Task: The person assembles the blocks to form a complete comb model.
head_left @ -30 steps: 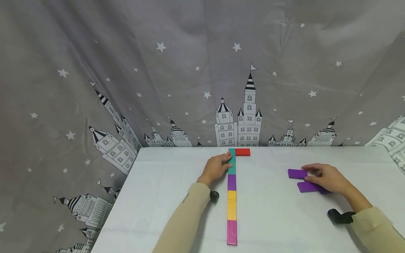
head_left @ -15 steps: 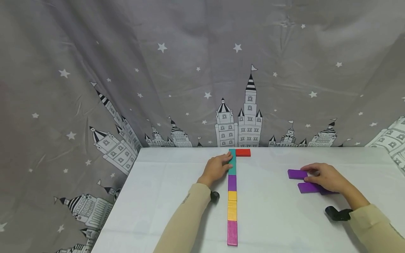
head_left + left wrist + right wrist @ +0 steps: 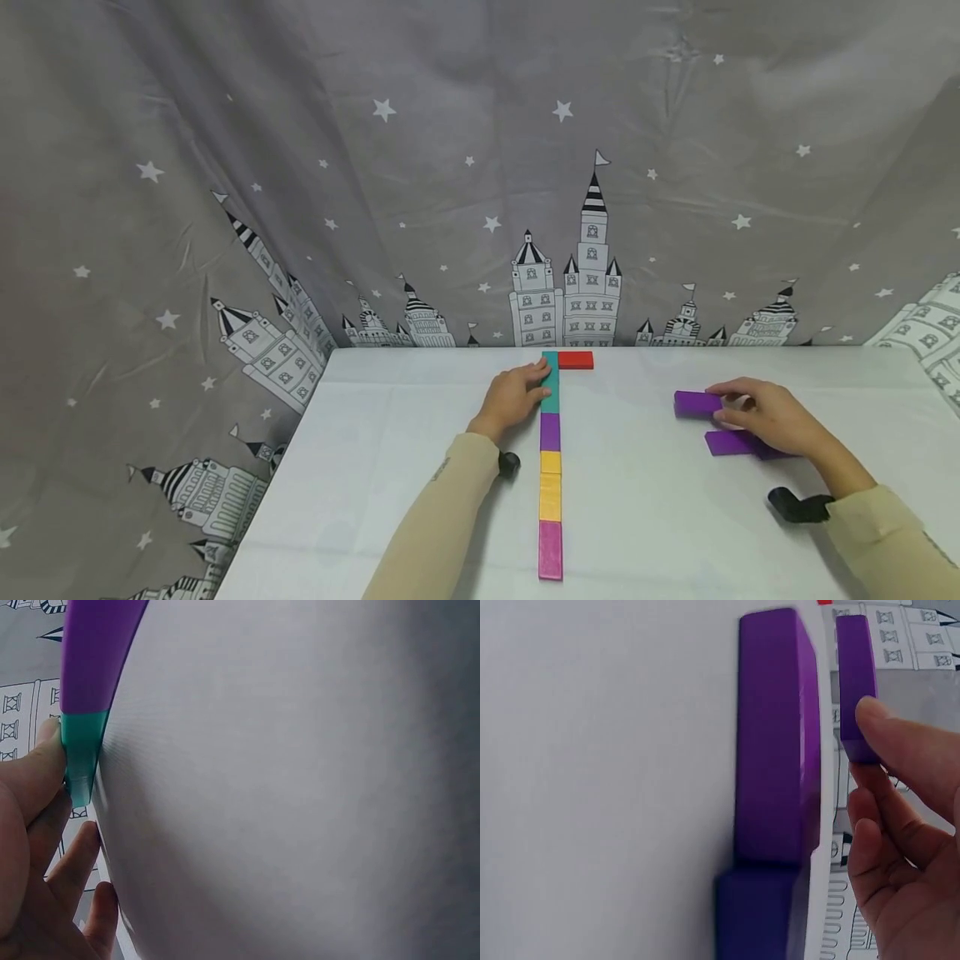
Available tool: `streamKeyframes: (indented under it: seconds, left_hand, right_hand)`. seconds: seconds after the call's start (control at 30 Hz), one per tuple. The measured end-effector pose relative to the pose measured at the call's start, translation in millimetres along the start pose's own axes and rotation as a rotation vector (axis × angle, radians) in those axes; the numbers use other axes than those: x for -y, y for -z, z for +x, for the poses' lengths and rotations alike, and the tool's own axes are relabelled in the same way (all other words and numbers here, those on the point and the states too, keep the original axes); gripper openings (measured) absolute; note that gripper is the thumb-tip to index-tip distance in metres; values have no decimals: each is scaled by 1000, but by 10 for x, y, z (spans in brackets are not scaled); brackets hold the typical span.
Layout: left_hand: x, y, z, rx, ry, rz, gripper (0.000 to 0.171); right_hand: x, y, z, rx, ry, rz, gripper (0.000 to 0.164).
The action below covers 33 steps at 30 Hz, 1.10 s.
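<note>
My right hand (image 3: 768,412) pinches a purple block (image 3: 697,405) between thumb and fingers. In the right wrist view this held block (image 3: 856,682) appears raised, with the thumb on its face. Close below the hand lie a purple block (image 3: 729,442) and a darker purple one (image 3: 757,911), end to end and partly covered by the hand. My left hand (image 3: 510,398) rests with its fingertips against the teal piece (image 3: 551,400) at the far end of a straight row. The left wrist view shows the thumb side beside the teal piece (image 3: 84,742), adjoining a purple block (image 3: 97,660).
Nearer along the row lie a purple block (image 3: 550,432), yellow pieces (image 3: 551,497) and a pink block (image 3: 551,550). A red block (image 3: 576,360) sits crosswise at the far end. The white table (image 3: 637,500) ends at a grey castle-print curtain (image 3: 450,125).
My right hand has shifted slightly left and upward with the purple block, which has lifted away from the lower purple ones. The left hand and the row look the same.
</note>
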<state>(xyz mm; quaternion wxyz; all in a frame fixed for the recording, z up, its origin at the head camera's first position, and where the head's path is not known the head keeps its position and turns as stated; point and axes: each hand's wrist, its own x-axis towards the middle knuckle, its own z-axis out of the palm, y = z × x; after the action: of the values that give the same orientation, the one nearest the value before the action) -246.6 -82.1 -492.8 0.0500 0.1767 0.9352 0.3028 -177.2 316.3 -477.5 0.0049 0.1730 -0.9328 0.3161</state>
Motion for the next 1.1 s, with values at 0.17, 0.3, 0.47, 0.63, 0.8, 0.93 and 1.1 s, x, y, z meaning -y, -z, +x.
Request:
streamKeyframes:
  seconds: [0.17,0.3,0.47,0.63,0.8,0.93,1.1]
  left_hand:
    - [-5,4,-2,1,-3,8,51]
    - [-8,7,-7,1,3,8,51]
    - [-7,0,-4,-3,3,8,51]
    - [9,-12,17,-5,1,18,50]
    - [21,-16,29,-4,-2,34,50]
    - [14,-10,29,4,10,36,51]
    - [8,-4,28,-1,1,29,50]
  right_hand:
    - [85,-19,37,-30,12,7,34]
    - [144,-45,78,-43,-17,0,38]
    - [204,-84,136,-64,-15,-6,39]
    - [271,-130,212,-97,37,-19,38]
    - [348,-179,288,-118,84,-4,36]
    - [405,-223,347,-107,85,17,36]
    - [449,-300,414,-104,95,30,36]
